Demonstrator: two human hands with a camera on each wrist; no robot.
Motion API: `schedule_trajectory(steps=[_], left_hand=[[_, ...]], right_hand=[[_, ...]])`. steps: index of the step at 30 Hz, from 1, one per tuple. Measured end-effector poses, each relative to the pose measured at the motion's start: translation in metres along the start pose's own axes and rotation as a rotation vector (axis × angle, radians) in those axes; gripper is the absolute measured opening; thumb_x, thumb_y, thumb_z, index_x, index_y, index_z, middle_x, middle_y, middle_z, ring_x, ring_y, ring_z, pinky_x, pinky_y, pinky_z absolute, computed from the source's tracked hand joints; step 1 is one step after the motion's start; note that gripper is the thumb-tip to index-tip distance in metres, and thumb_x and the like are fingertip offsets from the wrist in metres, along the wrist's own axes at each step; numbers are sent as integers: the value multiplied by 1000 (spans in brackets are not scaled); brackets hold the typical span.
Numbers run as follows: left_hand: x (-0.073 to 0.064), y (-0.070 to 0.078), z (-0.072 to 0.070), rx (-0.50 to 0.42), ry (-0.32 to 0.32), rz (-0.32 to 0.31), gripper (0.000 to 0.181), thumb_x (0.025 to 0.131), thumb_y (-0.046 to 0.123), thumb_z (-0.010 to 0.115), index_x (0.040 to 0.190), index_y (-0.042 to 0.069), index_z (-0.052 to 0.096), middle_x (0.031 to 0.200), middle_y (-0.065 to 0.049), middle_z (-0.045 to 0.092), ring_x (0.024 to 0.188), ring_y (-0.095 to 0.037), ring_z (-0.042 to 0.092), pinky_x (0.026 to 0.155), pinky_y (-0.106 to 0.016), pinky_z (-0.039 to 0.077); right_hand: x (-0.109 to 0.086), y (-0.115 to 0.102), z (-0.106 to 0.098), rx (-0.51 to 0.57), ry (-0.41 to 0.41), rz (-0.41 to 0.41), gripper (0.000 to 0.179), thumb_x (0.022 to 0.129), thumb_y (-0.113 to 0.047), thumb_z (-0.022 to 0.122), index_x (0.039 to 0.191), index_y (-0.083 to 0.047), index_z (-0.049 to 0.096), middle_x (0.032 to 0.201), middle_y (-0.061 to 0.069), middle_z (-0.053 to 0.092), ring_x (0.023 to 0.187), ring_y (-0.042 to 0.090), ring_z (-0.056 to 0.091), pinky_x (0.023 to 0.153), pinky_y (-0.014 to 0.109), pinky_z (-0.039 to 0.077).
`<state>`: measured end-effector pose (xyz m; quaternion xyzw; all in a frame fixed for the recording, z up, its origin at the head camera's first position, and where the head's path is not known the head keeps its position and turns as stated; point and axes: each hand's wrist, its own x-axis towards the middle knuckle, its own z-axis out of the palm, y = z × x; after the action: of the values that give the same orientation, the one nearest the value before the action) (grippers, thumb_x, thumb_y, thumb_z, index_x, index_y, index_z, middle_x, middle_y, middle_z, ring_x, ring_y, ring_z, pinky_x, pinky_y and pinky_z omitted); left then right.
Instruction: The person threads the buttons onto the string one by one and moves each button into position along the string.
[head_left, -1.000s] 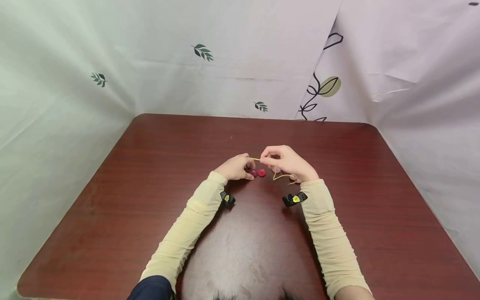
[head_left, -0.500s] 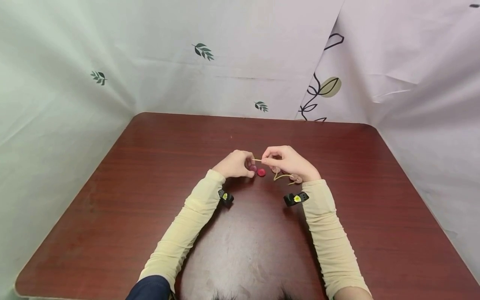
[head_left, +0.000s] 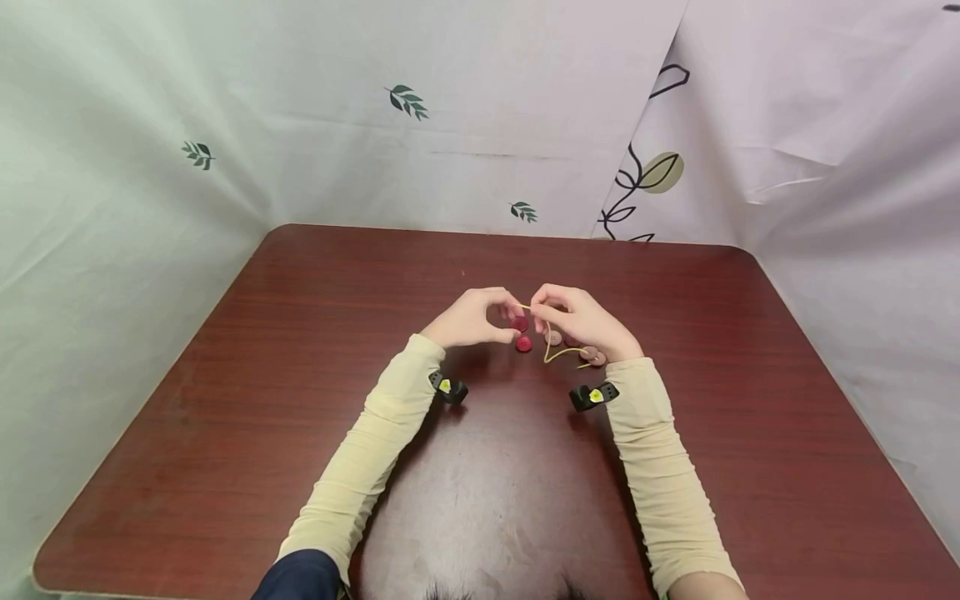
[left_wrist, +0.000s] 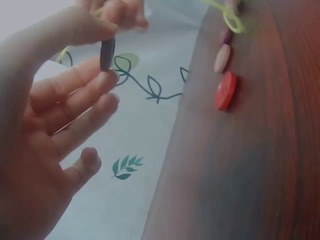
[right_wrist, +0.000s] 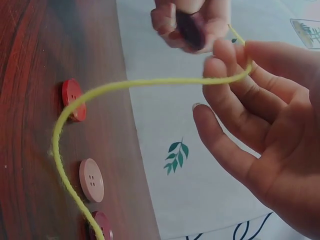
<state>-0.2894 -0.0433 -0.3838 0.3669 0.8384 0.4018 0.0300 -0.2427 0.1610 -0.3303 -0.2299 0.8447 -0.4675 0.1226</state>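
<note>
My left hand pinches a dark purplish-red button between thumb and fingers, raised over the table. Close on its right, my right hand pinches a yellow cord between thumb and fingers. A short end of the cord sticks out toward the left hand, near the held button. The rest hangs down in a curve to the table. Below the hands lie a red button, a pale pink four-hole button and a dark red button. Whether the cord tip touches the held button I cannot tell.
Pale pink buttons lie at the cord's far end, under the right wrist. The reddish-brown wooden table has rounded far corners. White cloth with leaf prints hangs behind it and at both sides.
My left hand has lifted the dark button from beside the red one and brought it up and right, closer to my right hand. The right hand has hardly moved, still pinching the cord.
</note>
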Motion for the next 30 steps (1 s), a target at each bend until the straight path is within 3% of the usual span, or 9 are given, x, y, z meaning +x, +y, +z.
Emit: schedule_trajectory(steps=[8,17,24,30], left_hand=[[1,5,-2,-83,-8,29,26,70,19,74,93,17,62,86,2,63,86,-15,58,84,-41,46],[1,8,-3,-83,2,53,26,70,18,73,92,19,59,86,4,63,85,-17,60,84,-42,47],[-1,11,-4,-100,8,69,29,71,17,72,97,20,59,88,5,64,87,-17,61,84,-42,47],[-1,13,-9,-120,27,74,28,72,16,71,98,18,59,90,3,65,90,-18,61,84,-36,47]], right_hand=[[1,-2,0,5,19,-24,17,92,-18,49,96,-2,53,81,23,63,75,27,61,70,31,45],[9,18,0,35,46,-53,14,91,-28,49,93,-14,52,79,8,65,81,23,62,78,31,44],[9,18,-1,73,43,-79,17,91,-31,48,91,-15,51,82,12,65,85,33,60,79,31,43],[8,15,-2,79,38,-91,16,92,-25,48,92,-9,52,84,15,64,77,27,61,70,33,48]])
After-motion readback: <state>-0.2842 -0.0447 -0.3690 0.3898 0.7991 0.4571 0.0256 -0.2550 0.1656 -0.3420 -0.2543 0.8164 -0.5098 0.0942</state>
